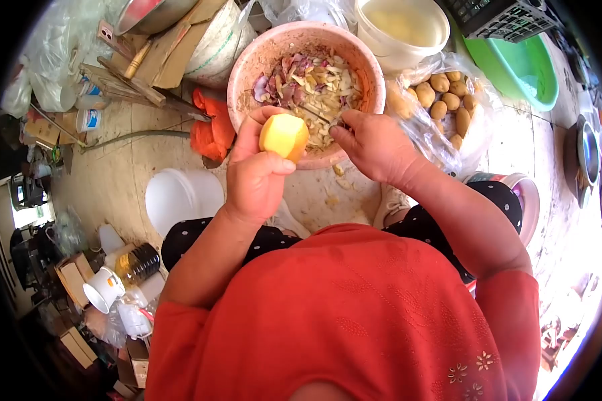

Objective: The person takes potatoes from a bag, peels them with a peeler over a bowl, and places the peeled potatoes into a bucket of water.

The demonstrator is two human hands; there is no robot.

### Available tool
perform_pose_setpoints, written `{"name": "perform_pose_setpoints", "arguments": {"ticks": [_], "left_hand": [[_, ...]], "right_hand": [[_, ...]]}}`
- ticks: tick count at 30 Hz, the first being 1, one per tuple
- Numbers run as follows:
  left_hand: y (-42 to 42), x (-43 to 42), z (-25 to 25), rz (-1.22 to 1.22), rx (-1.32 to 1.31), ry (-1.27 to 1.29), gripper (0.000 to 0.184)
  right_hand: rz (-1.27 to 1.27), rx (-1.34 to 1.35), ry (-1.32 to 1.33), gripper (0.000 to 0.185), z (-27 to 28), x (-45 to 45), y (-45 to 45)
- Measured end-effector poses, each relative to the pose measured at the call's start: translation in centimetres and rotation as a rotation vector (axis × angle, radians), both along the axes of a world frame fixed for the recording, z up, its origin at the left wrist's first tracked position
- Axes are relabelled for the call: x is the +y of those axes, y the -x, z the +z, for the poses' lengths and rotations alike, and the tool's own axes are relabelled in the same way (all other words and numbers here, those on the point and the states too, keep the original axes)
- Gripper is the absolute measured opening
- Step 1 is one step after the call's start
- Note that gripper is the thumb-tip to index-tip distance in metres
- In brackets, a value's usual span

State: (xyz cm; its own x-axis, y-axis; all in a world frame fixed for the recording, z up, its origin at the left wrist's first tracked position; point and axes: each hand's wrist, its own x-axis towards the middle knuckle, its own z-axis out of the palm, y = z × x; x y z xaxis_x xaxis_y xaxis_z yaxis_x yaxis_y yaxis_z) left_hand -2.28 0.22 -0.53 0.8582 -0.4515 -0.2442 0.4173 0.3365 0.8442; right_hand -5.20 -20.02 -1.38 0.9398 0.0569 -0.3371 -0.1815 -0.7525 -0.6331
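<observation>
My left hand (253, 177) is wrapped round a peeled yellow potato (283, 136), held above the near rim of a pink basin (242, 70). Closed around the handle of a small knife (316, 113) is my right hand (379, 146); the narrow blade points left over the basin, apart from the potato. Most of the handle is hidden by my fingers. Inside the basin lie pale and purplish peelings (308, 80). To the right, unpeeled potatoes (451, 101) sit in a clear plastic bag (471, 150).
Behind the basin stands a white bucket (435, 37) with cloudy liquid. A green tub (548, 87) and black crate (498, 23) are at the far right. Left are an orange-red bag (213, 130), wood pieces (137, 83) and a white bucket (174, 200).
</observation>
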Motion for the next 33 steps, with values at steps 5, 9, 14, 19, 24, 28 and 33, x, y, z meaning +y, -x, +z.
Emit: {"name": "perform_pose_setpoints", "arguments": {"ticks": [5,9,14,19,24,28,33], "left_hand": [[-0.6,0.1,-0.1,-0.061,0.132,-0.041,0.059],[-0.8,0.3,-0.3,-0.1,0.185,-0.065,0.06],[-0.4,0.5,-0.8,-0.128,0.165,-0.241,0.061],[-0.3,0.5,-1.0,-0.111,0.273,-0.206,0.061],[0.3,0.3,-0.6,-0.141,0.217,-0.268,0.058],[0.3,0.4,0.0,-0.137,0.205,-0.168,0.059],[-0.2,-0.1,0.1,-0.057,0.234,-0.114,0.054]], "right_hand": [[-0.079,-0.142,-0.167,0.032,1.0,0.2,0.2],[0.024,-0.234,-0.167,0.029,1.4,0.9,1.2],[0.189,-0.209,-0.038,0.025,1.1,1.5,1.7],[0.184,-0.209,0.0,0.024,0.3,1.4,1.1],[0.061,-0.135,0.18,0.028,-2.4,-0.9,-0.4],[-0.082,-0.05,0.079,0.032,-1.0,-2.0,-1.0],[0.087,-0.251,-0.123,0.027,0.2,0.8,1.0]]}}
